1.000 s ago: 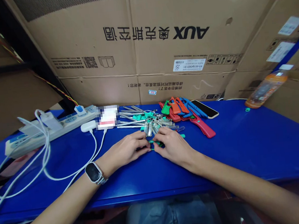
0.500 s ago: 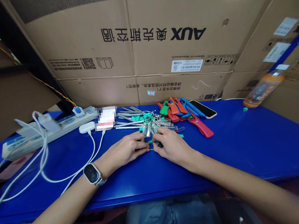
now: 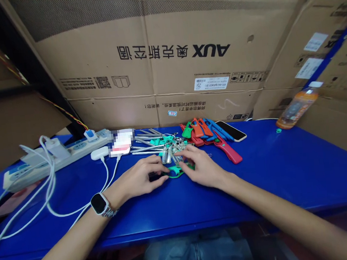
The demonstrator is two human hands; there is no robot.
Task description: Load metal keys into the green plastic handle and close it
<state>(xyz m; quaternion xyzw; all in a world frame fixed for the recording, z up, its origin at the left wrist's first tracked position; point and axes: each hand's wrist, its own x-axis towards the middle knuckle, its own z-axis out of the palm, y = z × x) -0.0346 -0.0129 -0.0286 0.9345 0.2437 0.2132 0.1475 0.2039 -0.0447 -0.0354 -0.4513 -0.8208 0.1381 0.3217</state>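
Note:
A green plastic shell piece (image 3: 175, 170) with a loop-like edge lies flat on the blue table between my two hands. My left hand (image 3: 145, 174), a watch on its wrist, is at the piece's left end with thumb and fingers apart. At the right end is my right hand (image 3: 204, 166), its fingers spread and partly covering the piece. Just beyond the fingertips lie several small clear tanks (image 3: 167, 155). Thin metal tubes (image 3: 146, 148) and small turquoise parts (image 3: 159, 141) are heaped behind them.
Red, orange, blue and green lighter-like handles (image 3: 229, 149) are piled right of centre beside a phone (image 3: 237, 133). A tilted orange drink bottle (image 3: 298, 107) stands at far right. A power strip (image 3: 71, 154) and white cables (image 3: 51, 186) occupy the left. Behind rises a cardboard box (image 3: 162, 74).
My fingers have loosened from the green shell piece, and both hands have spread apart, so more of it shows. The whole view has shifted slightly.

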